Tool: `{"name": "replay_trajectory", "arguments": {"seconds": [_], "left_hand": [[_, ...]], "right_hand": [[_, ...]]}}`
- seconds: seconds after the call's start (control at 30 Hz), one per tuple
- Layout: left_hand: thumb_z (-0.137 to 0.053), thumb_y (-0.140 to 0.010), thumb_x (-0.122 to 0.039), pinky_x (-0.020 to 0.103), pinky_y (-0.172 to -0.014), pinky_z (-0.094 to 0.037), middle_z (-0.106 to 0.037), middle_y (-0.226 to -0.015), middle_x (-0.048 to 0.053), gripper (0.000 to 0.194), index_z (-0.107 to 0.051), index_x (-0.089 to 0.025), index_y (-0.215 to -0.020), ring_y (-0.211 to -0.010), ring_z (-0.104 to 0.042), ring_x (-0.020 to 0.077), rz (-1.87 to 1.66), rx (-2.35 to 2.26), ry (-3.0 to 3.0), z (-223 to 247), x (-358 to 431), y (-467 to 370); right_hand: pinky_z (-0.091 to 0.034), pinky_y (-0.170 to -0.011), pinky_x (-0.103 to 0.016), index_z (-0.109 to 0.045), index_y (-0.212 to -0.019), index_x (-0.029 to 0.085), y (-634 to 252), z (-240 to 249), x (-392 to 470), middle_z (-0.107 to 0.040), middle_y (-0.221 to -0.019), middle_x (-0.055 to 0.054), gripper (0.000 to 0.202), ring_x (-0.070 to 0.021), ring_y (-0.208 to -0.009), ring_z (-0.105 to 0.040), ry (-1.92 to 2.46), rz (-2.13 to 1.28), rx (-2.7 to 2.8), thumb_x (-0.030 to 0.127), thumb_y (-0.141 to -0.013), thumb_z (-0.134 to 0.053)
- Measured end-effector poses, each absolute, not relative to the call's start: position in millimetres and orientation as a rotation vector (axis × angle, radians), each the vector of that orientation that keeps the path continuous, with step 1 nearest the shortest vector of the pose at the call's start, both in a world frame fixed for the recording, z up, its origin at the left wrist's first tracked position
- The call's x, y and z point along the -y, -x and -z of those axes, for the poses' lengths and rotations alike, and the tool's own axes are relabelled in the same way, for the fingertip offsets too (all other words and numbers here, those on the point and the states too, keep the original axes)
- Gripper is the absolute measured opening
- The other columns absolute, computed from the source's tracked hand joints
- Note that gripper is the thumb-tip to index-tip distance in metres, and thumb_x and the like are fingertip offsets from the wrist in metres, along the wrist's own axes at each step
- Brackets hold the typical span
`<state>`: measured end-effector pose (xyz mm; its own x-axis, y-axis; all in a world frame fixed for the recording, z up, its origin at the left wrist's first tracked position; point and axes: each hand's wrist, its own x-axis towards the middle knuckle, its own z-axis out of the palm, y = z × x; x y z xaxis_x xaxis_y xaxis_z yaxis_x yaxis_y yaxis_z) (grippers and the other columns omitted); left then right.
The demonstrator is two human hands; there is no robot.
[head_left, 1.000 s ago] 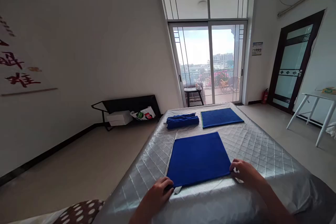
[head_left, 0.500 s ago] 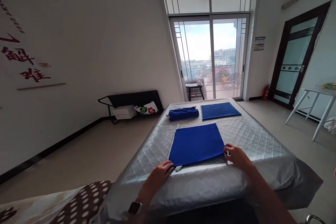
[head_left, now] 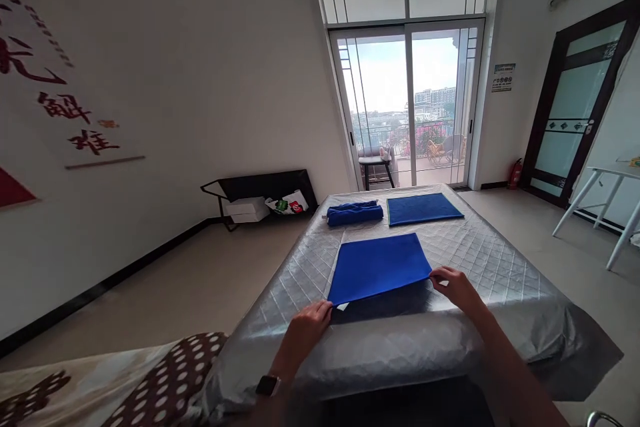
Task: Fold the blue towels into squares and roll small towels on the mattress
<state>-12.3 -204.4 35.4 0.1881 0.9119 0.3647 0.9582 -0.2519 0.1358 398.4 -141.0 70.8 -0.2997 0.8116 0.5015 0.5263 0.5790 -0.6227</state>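
Observation:
A bright blue cloth (head_left: 381, 268) lies in front of me on a silver quilted cover (head_left: 295, 280), its near edge raised off the surface. My left hand (head_left: 311, 320) pinches its near left corner, beside a small white tag. At the near right corner, my right hand (head_left: 454, 287) holds the cloth between thumb and fingers. Behind it, a darker blue cloth (head_left: 425, 209) lies flat at the far right, and a rolled blue cloth (head_left: 355, 213) sits at the far left. A watch (head_left: 268, 385) is on my left wrist.
A brown polka-dot blanket (head_left: 170, 380) lies at lower left. By the left wall, a black rack (head_left: 267, 185) holds white boxes (head_left: 247, 209) and a printed bag (head_left: 287, 203). Sliding glass doors (head_left: 407, 107) stand beyond. A white stool (head_left: 600, 197) is at right.
Both hands have lifted the near edge of the blue cloth, and a dark shadow now shows beneath it. My view has turned slightly left.

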Motion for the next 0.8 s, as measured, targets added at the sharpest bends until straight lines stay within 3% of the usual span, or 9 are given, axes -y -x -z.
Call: {"name": "replay_trajectory", "arguments": {"seconds": [0.2,0.37,0.53,0.8], "left_hand": [[-0.034,-0.101,-0.03,0.03,-0.074,-0.056,-0.076,-0.102,0.009,0.036,-0.068,-0.022,-0.106,-0.082,-0.073,0.0208,0.74,1.736,2.207,-42.7,205.6,13.9],[-0.036,-0.099,-0.026,0.033,-0.081,-0.056,-0.076,-0.107,0.007,0.036,-0.071,-0.027,-0.101,-0.09,-0.072,0.0212,0.669,1.542,2.174,-70.4,208.0,19.6],[-0.037,-0.097,-0.027,0.035,-0.079,-0.057,-0.075,-0.108,0.006,0.036,-0.072,-0.033,-0.104,-0.088,-0.07,0.0216,0.704,1.527,2.139,-92.6,202.8,26.6],[-0.052,-0.094,-0.04,0.04,-0.088,-0.054,-0.074,-0.104,0.002,0.021,-0.071,-0.037,-0.102,-0.09,-0.069,0.0224,0.86,1.358,2.291,-179.2,151.6,12.6]], "right_hand": [[-0.061,-0.081,-0.035,-0.07,-0.107,0.025,-408.0,-82.5,145.6,-0.073,-0.104,-0.007,0.023,-0.0201,-0.089,-0.072,0.987,-0.323,1.981,0.036,-0.095,-0.053],[-0.062,-0.073,-0.031,-0.071,-0.104,0.028,-417.3,-106.4,157.8,-0.074,-0.096,-0.004,0.024,-0.0188,-0.083,-0.073,0.968,-0.164,1.924,0.038,-0.1,-0.05],[-0.064,-0.073,-0.03,-0.07,-0.112,0.033,-429.5,-136.6,169.4,-0.075,-0.096,-0.001,0.021,-0.0183,-0.083,-0.074,0.979,0.014,1.889,0.034,-0.099,-0.053],[-0.061,-0.071,-0.025,-0.066,-0.123,0.043,-468.8,-211.2,148.0,-0.077,-0.097,0.003,0.029,-0.0158,-0.077,-0.074,0.985,0.326,1.911,0.041,-0.094,-0.063]]}}
